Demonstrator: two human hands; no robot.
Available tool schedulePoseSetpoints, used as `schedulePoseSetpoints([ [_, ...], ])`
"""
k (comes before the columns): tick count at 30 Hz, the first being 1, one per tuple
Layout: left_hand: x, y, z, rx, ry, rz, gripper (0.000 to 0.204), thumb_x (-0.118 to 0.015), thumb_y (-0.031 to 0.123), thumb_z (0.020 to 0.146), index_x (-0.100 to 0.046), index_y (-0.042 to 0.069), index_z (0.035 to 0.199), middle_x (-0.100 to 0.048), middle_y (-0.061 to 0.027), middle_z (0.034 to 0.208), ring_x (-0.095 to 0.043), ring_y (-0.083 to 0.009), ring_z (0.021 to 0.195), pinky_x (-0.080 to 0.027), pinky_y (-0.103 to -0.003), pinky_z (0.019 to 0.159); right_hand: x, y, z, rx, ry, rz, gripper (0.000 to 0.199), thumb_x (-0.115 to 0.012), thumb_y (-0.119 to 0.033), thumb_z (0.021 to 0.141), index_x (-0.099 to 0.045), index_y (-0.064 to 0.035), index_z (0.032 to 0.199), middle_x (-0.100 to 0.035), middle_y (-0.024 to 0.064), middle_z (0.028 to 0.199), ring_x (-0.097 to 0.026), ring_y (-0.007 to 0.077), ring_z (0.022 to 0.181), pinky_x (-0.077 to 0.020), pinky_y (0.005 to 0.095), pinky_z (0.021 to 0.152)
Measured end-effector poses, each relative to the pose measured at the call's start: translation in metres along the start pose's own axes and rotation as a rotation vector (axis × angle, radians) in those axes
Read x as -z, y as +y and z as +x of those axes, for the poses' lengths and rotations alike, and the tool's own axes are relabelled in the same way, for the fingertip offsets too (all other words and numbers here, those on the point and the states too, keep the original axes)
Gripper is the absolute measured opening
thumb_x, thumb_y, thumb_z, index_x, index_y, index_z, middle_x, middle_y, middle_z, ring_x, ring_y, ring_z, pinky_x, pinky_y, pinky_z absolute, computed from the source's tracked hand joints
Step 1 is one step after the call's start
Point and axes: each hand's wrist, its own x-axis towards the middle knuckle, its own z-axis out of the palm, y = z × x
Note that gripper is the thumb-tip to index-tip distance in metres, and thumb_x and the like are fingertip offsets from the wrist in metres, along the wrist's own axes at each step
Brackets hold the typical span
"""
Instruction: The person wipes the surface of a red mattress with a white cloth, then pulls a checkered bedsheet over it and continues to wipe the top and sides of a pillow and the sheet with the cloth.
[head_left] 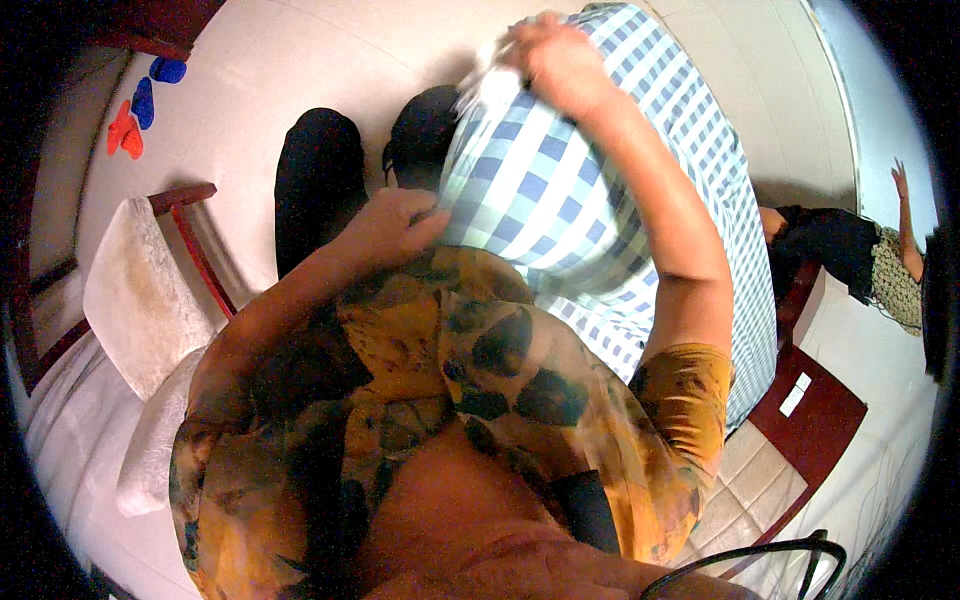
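A bed or mattress covered in a blue, green and white checked sheet (520, 170) lies before me, reaching back along my right side. My right arm stretches over it. At its far left corner, my right hand (562, 68) is closed on a bunched white cloth (495, 85), slightly blurred. My left hand (400, 222) rests by the sheet's near left edge, just in front of my patterned shirt. Its fingers are curled together, and what they hold, if anything, is hidden. The sheet looks rumpled below my right forearm.
To the left stands a chair with a pale cushion (140, 300) and wooden armrest (180, 198). Blue slippers (145, 102) and red slippers (125, 132) lie on the tiled floor. Another person (835, 240), one arm raised, is at the right, beyond a dark red wooden headboard (825, 405).
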Motion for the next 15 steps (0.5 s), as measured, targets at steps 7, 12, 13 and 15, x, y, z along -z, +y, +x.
schedulePoseSetpoints([
  [7,-0.010,-0.023,-0.002,0.082,0.137,-0.216,0.031,-0.057,0.031,0.087,-0.059,0.000,0.080,-0.056,-0.0119,0.068,-0.054,-0.0205,0.064,-0.044,-0.036,0.063,0.078,0.037,-0.021,-0.470,0.306,-0.009,0.018,-0.056,-0.015,0.073,-0.071,-0.0154,0.082,-0.063,0.0125,0.087,-0.058,0.0300,0.088,-0.0485,0.0393,0.075],
  [12,-0.013,-0.031,0.008,-0.093,0.245,-0.293,0.021,-0.057,0.022,0.088,-0.061,0.004,0.100,-0.059,-0.0029,0.089,-0.056,-0.0135,0.083,-0.048,-0.030,0.074,0.088,-0.125,-0.059,0.048,0.243,0.581,0.030,-0.057,-0.019,0.077,-0.062,-0.0179,0.107,-0.056,0.0125,0.099,-0.055,0.0309,0.092,-0.0488,0.0401,0.075],
  [13,-0.016,-0.044,0.007,-0.074,0.161,-0.357,0.021,-0.056,0.022,0.089,-0.061,0.005,0.101,-0.059,-0.0020,0.089,-0.055,-0.0115,0.082,-0.048,-0.029,0.073,0.078,-0.129,-0.071,0.122,0.232,0.591,0.027,-0.057,-0.018,0.077,-0.063,-0.0141,0.102,-0.057,0.0114,0.096,-0.056,0.0300,0.092,-0.0482,0.0396,0.075],
  [15,-0.018,-0.054,0.001,-0.008,0.057,-0.439,0.022,-0.054,0.022,0.091,-0.061,0.005,0.103,-0.059,-0.0001,0.087,-0.053,-0.0076,0.079,-0.047,-0.026,0.070,0.068,-0.125,-0.092,0.156,0.256,0.602,0.023,-0.058,-0.016,0.076,-0.064,-0.0095,0.096,-0.059,0.0103,0.093,-0.057,0.0290,0.090,-0.0475,0.0393,0.075],
])
